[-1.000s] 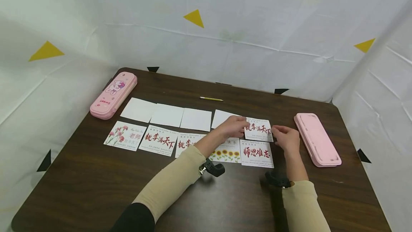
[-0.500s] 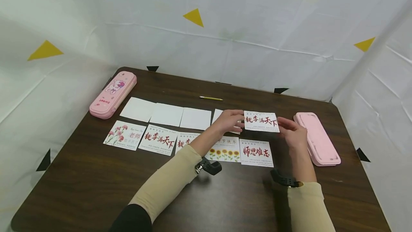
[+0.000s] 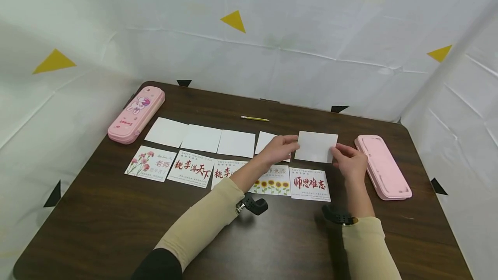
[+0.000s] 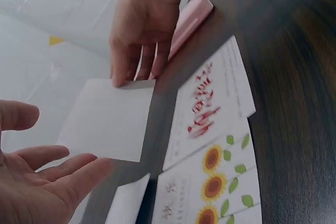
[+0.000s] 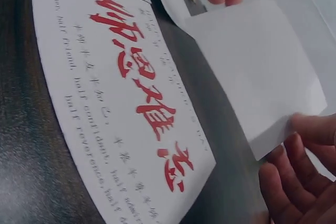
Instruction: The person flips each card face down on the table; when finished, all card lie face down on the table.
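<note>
We've turned the card (image 3: 317, 147) from lettering to blank, matching the blank cards (image 3: 202, 138) left of our left fingers (image 4: 88, 180), loosely extended just beside its edge; our right fingers (image 3: 348, 150) pinch its right side.

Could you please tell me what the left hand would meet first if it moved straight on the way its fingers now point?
Most likely the white card held by the right hand; the left hand is so close that I cannot tell whether it touches the card.
</note>
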Available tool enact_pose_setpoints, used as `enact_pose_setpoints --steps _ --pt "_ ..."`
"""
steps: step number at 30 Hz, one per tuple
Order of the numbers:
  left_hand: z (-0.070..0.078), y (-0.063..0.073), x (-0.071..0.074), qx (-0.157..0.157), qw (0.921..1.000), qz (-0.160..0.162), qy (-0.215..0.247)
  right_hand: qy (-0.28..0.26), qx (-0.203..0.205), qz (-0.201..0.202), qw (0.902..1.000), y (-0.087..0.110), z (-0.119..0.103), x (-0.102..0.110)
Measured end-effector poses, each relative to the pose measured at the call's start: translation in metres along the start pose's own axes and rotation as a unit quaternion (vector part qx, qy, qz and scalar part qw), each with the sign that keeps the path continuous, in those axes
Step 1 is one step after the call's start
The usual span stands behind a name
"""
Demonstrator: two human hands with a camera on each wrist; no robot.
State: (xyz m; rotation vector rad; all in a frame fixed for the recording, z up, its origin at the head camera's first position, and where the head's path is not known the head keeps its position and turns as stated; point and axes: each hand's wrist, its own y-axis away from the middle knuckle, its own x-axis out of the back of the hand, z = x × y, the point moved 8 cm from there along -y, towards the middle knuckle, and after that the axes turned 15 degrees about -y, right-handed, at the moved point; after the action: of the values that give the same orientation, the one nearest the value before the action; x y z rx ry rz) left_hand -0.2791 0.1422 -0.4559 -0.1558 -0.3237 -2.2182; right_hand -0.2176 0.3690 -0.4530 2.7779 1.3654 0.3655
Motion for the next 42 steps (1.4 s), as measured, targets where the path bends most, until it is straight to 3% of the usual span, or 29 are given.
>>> enact_pose_setpoints --steps 4,8,16,35,42 --pt "-0.013 -0.007 -0.004 0.02 0.9991 -0.018 -0.031 0.061 -0.001 -0.009 0.9981 0.003 0.004 -0.006" --pt "-0.023 -0.013 -0.007 0.033 0.9985 -0.031 -0.028 0.092 -0.008 -0.019 0.9955 0.005 0.006 -0.009" --pt "-0.025 -0.015 -0.009 0.027 0.9986 -0.04 -0.022 0.132 -0.025 -0.04 0.9901 0.003 0.013 -0.011" --pt "-0.021 -0.01 -0.011 0.025 0.9981 -0.054 0.012 0.124 -0.034 -0.047 0.9906 0.002 0.017 -0.009" --pt "-0.014 -0.002 -0.005 0.001 0.9964 -0.035 -0.077 0.096 -0.047 -0.053 0.9929 0.004 0.018 -0.007"
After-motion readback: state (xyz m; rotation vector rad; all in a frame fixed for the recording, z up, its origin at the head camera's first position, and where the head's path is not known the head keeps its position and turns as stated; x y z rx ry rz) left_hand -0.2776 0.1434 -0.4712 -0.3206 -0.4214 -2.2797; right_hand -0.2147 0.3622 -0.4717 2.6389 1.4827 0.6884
